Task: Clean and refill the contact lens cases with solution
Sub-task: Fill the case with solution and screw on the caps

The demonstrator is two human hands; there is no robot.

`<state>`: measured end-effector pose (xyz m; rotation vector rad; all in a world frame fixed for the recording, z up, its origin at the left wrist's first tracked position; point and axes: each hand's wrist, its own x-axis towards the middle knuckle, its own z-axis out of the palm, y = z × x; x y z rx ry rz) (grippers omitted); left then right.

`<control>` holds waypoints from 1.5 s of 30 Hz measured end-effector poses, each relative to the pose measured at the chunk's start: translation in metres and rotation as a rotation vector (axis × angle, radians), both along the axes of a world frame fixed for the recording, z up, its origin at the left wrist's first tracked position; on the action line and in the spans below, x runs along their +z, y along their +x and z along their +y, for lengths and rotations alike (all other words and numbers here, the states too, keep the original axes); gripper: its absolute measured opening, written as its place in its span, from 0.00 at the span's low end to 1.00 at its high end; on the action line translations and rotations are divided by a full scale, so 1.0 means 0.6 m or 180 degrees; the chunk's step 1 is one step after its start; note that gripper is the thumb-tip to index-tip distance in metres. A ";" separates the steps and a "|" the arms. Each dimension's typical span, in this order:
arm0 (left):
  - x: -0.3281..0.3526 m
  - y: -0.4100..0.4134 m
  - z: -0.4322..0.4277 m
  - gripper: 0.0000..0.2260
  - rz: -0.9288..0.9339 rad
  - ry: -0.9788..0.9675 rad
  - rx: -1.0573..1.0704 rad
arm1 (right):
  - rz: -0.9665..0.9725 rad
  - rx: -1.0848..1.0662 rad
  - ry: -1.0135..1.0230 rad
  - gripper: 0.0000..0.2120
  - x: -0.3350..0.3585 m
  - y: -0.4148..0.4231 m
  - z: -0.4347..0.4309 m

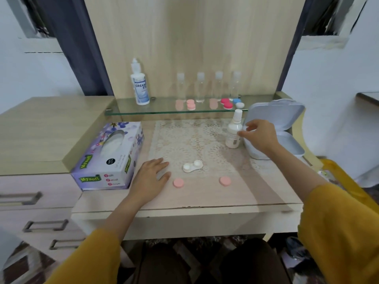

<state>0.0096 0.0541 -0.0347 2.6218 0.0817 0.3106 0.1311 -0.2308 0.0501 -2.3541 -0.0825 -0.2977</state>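
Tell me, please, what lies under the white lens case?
The white lens case lies over a lace mat on the table; the patch directly beneath it is hidden.

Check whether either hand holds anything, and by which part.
Nothing is held. The left hand lies flat on the table; the right hand hovers open beside the spray bottle.

A pale wood-grain back panel (pixel 194 37) rises behind the counter (pixel 205 199), with a glass shelf (pixel 131 111) fixed across its foot. To the left a higher cabinet top (pixel 41 128) in light wood adjoins it, and below that sit pale drawers (pixel 41 185) with dull metal handles (pixel 20 198). Dark blue-grey curtains (pixel 78 48) hang on either side of the panel against white walls (pixel 328 89). Under the counter the floor (pixel 24 261) shows a brown and white pattern. The light is soft and even.
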 end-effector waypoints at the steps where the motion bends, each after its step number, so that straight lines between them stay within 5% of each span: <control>1: -0.001 0.000 0.000 0.18 -0.0017 0.0005 0.0001 | 0.0051 -0.0035 0.0005 0.23 0.004 0.009 0.001; 17: -0.005 0.000 0.002 0.18 -0.0039 -0.0116 0.0012 | 0.0176 0.0383 0.0800 0.22 -0.031 0.010 0.030; 25: 0.065 0.021 -0.043 0.13 -0.0272 -0.1214 0.0203 | 0.0065 0.0850 0.0751 0.22 -0.054 -0.048 0.011; 29: 0.124 0.053 -0.111 0.08 -0.0501 -0.1178 -0.0500 | -0.0074 0.0856 0.1098 0.20 -0.067 -0.068 0.011; 36: 0.200 0.116 -0.204 0.21 -0.0327 -0.0519 -0.1693 | -0.0101 0.0867 0.1521 0.26 -0.089 -0.071 0.012; 45: 0.201 0.150 -0.221 0.06 -0.0421 -0.0420 -0.1329 | -0.0105 0.0893 0.1626 0.26 -0.097 -0.067 0.014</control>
